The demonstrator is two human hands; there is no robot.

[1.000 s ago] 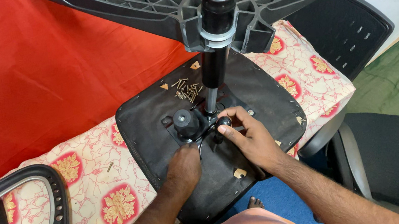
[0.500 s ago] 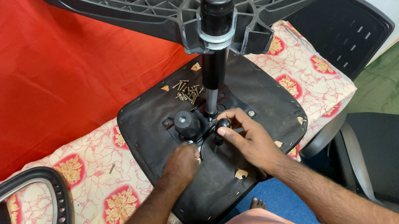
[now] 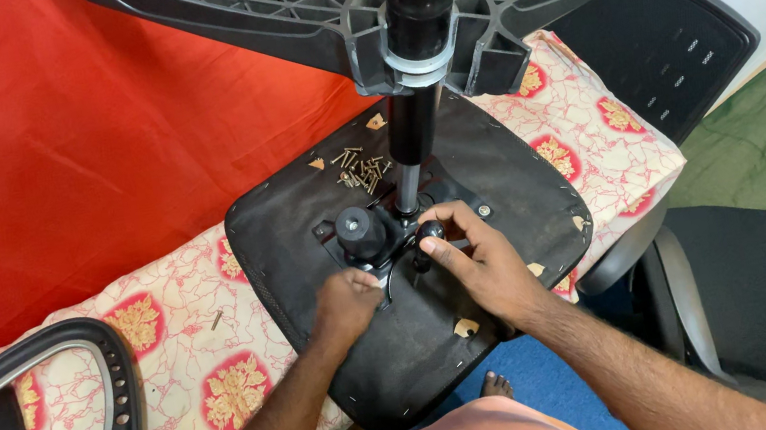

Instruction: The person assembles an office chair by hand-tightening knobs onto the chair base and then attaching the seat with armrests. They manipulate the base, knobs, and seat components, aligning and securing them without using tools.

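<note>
A curved black armrest [image 3: 80,422] was seen at the far left. The left hand [image 3: 346,303], fingers curled, was pressed against the mechanism plate [image 3: 388,245] on the upturned seat [image 3: 497,168]. The small black knob [image 3: 430,232] was pinched by the right hand [image 3: 482,266], beside the gas column [image 3: 412,140].

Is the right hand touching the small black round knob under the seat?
Touching. In the head view, the right hand has its thumb and fingertips closed around the small black knob, with no gap visible between them.
</note>
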